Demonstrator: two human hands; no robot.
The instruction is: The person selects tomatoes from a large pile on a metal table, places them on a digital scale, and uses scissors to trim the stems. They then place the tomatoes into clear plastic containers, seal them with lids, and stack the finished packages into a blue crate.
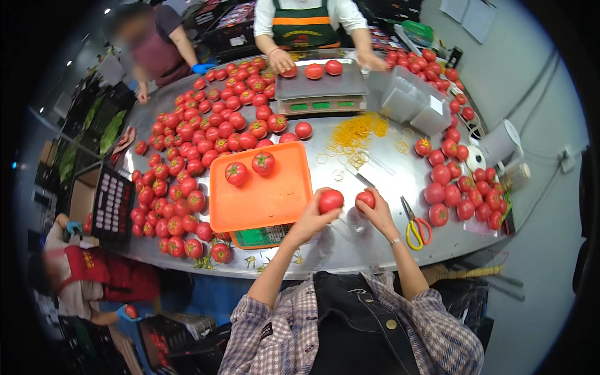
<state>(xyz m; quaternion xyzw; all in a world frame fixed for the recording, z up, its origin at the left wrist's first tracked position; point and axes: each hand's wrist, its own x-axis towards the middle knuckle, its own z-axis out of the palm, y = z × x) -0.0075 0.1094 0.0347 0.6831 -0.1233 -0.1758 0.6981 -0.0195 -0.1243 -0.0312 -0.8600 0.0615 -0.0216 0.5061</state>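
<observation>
My left hand (pixel 315 216) holds a red tomato (pixel 331 201) above the steel table, just right of an orange tray (pixel 262 206). A second tomato (pixel 365 199) is in my right hand (pixel 378 213), level with the first and apart from it. The orange tray rests on a digital scale (pixel 255 237), its green display and keypad partly showing at the front. Two tomatoes with green calyxes (pixel 250 168) sit at the tray's back. Beneath my hands lies a clear plastic bag or film (pixel 354 222), hard to make out. Scissors with yellow and red handles (pixel 416 227) lie right of my right hand.
Many loose tomatoes (pixel 201 140) cover the table's left; more (pixel 450 192) lie right. A knife (pixel 362 177) and yellow rubber bands (pixel 358 133) lie ahead. Across the table, a person's hand (pixel 281 61) touches a tomato on another scale (pixel 321 91). Plastic containers (pixel 415 101) stand beside it.
</observation>
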